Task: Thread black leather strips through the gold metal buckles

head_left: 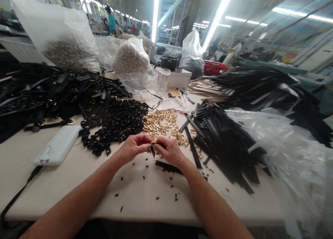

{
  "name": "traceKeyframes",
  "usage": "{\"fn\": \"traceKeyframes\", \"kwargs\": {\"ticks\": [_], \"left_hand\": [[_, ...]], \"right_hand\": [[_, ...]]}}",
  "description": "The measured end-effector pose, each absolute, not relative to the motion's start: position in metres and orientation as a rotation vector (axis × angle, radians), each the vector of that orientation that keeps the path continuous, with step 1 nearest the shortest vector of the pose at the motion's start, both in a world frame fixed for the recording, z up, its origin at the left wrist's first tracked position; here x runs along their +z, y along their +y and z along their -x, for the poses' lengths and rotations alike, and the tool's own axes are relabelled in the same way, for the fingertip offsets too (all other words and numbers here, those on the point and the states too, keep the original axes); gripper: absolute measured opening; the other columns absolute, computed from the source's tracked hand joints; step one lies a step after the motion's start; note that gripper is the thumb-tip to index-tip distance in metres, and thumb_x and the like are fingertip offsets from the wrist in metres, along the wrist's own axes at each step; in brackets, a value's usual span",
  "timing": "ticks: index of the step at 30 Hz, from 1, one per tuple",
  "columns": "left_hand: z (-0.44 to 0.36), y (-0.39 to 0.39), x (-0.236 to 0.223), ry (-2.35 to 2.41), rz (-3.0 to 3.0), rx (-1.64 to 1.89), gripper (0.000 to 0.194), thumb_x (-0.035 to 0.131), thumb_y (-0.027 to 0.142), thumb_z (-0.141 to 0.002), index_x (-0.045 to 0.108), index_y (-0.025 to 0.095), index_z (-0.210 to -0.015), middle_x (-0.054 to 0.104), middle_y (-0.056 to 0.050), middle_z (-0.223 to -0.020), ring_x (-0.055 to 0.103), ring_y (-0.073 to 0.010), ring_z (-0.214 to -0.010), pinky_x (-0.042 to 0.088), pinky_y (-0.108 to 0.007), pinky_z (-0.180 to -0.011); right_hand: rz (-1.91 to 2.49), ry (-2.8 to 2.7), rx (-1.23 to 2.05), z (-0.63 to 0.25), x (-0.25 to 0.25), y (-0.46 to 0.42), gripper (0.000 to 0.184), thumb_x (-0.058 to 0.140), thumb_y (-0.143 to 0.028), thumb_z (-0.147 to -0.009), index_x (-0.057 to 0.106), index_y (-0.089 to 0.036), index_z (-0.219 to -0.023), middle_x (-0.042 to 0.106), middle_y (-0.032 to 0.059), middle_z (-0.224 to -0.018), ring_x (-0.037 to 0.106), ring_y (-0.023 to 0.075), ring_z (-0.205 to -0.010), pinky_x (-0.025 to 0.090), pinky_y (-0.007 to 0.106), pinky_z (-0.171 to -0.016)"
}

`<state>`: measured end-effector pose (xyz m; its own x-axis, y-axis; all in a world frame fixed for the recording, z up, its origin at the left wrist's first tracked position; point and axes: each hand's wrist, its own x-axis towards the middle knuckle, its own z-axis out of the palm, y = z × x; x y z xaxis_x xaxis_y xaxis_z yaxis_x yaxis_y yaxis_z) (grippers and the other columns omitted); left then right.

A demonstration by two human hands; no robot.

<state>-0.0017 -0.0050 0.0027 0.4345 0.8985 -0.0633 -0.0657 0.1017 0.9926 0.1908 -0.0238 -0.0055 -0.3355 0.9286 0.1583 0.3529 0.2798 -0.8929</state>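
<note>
In the head view, the left hand [134, 148] and the right hand [168, 150] meet over the table [78, 169]. Both pinch one small black strip [152, 150] between thumb and fingers, and its tip points down. The fingers cover much of it, so I cannot tell its full shape. Some gold shows right by the fingertips, but it is too small to make out. Both arms are cut off at the bottom. A long black strap [166, 166] goes under the right wrist, so its middle is hidden. On the left, a heap of black straps with buckles [52, 89] runs out of the picture. On the right, a clear plastic sheet [299, 166] is cut off too. Far back, a person in a blue top [111, 22] is blurry.

There is one white case [58, 145], one pair of glasses [156, 102] and one clear jar [163, 81]. Around a dozen black bits [116, 195] lie between the arms. The gold buckles [161, 122], black rings [114, 126] and flat black straps [226, 141] make three heaps, too jumbled to count.
</note>
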Motion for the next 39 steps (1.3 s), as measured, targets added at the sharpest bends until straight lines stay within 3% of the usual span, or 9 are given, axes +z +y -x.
{"fn": "traceKeyframes", "kwargs": {"ticks": [8, 14, 18, 24, 33, 39], "left_hand": [[-0.003, -0.007, 0.006, 0.935, -1.207, 0.969, 0.022, 0.077, 0.031, -0.065, 0.065, 0.014, -0.072, 0.058, 0.002, -0.061, 0.048, -0.0074, -0.051, 0.041, -0.021, -0.052], [-0.005, -0.006, 0.008, 1.029, -1.236, 1.046, 0.026, 0.076, 0.033, -0.062, 0.060, 0.016, -0.072, 0.055, 0.004, -0.060, 0.045, -0.0070, -0.048, 0.039, -0.020, -0.047], [-0.007, -0.010, 0.002, 1.102, -1.451, 1.057, 0.021, 0.070, 0.032, -0.068, 0.056, 0.017, -0.073, 0.054, 0.003, -0.062, 0.047, -0.0089, -0.053, 0.038, -0.020, -0.049], [-0.008, -0.014, -0.006, 1.306, -1.872, 1.116, 0.008, 0.062, 0.021, -0.073, 0.054, 0.019, -0.072, 0.053, 0.003, -0.061, 0.047, -0.0103, -0.057, 0.037, -0.021, -0.053], [-0.005, -0.012, 0.001, 1.336, -1.868, 1.112, 0.008, 0.060, 0.021, -0.074, 0.054, 0.019, -0.069, 0.052, 0.004, -0.060, 0.046, -0.0095, -0.055, 0.036, -0.021, -0.052], [0.000, -0.006, 0.000, 1.022, -1.555, 0.956, 0.009, 0.063, 0.022, -0.073, 0.057, 0.017, -0.078, 0.061, 0.001, -0.063, 0.056, -0.0113, -0.056, 0.044, -0.021, -0.053]], "right_hand": [[1.123, -1.804, 1.125, -0.188, -0.001, -0.025, 0.022, 0.056, -0.035, -0.092, 0.061, -0.018, -0.079, 0.059, -0.0031, -0.066, 0.049, 0.0067, -0.051, 0.039, 0.019, -0.051], [1.157, -1.810, 1.012, -0.189, 0.007, -0.025, 0.028, 0.056, -0.034, -0.090, 0.053, -0.018, -0.067, 0.054, -0.0035, -0.056, 0.046, 0.0093, -0.051, 0.036, 0.022, -0.052], [1.178, -1.831, 1.019, -0.191, 0.009, -0.025, 0.033, 0.057, -0.044, -0.089, 0.053, -0.019, -0.068, 0.052, -0.0030, -0.058, 0.045, 0.0107, -0.054, 0.034, 0.023, -0.053], [1.302, -1.951, 0.757, -0.187, 0.005, -0.027, 0.038, 0.069, -0.052, -0.080, 0.052, -0.019, -0.072, 0.052, -0.0029, -0.065, 0.043, 0.0116, -0.061, 0.029, 0.025, -0.056], [1.292, -2.047, 0.703, -0.188, 0.010, -0.029, 0.011, 0.056, -0.025, -0.089, 0.056, -0.019, -0.079, 0.057, -0.0015, -0.069, 0.047, 0.0123, -0.061, 0.031, 0.025, -0.058], [1.178, -2.217, 0.654, -0.199, 0.017, -0.029, 0.011, 0.051, -0.021, -0.092, 0.057, -0.019, -0.083, 0.061, 0.0006, -0.074, 0.052, 0.0138, -0.066, 0.034, 0.025, -0.062]]}}
